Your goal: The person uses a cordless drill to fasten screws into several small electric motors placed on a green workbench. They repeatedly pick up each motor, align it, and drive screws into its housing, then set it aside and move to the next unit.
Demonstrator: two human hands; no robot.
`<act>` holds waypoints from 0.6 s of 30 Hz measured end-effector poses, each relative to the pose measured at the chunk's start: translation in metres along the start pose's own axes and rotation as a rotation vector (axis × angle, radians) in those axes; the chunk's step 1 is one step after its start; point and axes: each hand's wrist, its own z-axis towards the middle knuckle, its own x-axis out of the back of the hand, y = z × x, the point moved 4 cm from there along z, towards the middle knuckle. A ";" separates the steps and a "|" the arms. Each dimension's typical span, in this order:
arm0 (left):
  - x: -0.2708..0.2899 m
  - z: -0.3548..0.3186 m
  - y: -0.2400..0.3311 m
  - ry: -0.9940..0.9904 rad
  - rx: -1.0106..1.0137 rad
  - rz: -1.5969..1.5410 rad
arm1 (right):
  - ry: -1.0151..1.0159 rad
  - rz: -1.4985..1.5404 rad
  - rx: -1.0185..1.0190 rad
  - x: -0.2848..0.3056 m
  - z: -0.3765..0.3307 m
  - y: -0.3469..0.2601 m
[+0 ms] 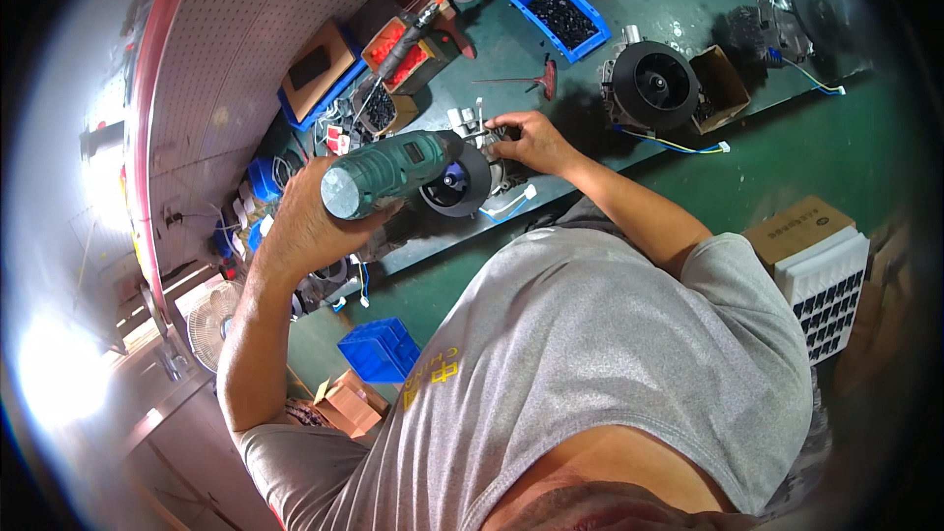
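My left hand [313, 221] is wrapped round a green power screwdriver [388, 172], which lies nearly level and points right. Its thin bit reaches a metal fitting on a motor-and-fan assembly [460, 189] with a round black fan wheel, at the bench edge. My right hand [541, 145] is closed at the fitting, thumb and fingers pinched near the bit's tip; what lies between them is too small to make out. A white connector [529, 193] on coloured wires hangs from the assembly. The screwdriver's body hides part of the assembly and my left fingers.
On the green bench [629, 0] stand a second fan assembly [654, 87], a blue bin [560, 15] of black parts and a box [398, 49] of red parts. A red-handled hex key [546, 77] lies behind my right hand. Another tool [408, 44] hangs on an orange coiled hose.
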 end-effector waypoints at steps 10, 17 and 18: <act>0.001 -0.015 0.002 0.036 0.098 -0.237 | 0.050 0.111 0.076 -0.005 -0.001 0.012; -0.003 -0.089 -0.026 0.340 0.196 -0.445 | 0.218 0.447 -0.423 0.010 -0.043 0.016; -0.007 -0.098 -0.029 0.390 0.125 -0.469 | 0.246 0.397 -0.423 0.016 -0.055 0.013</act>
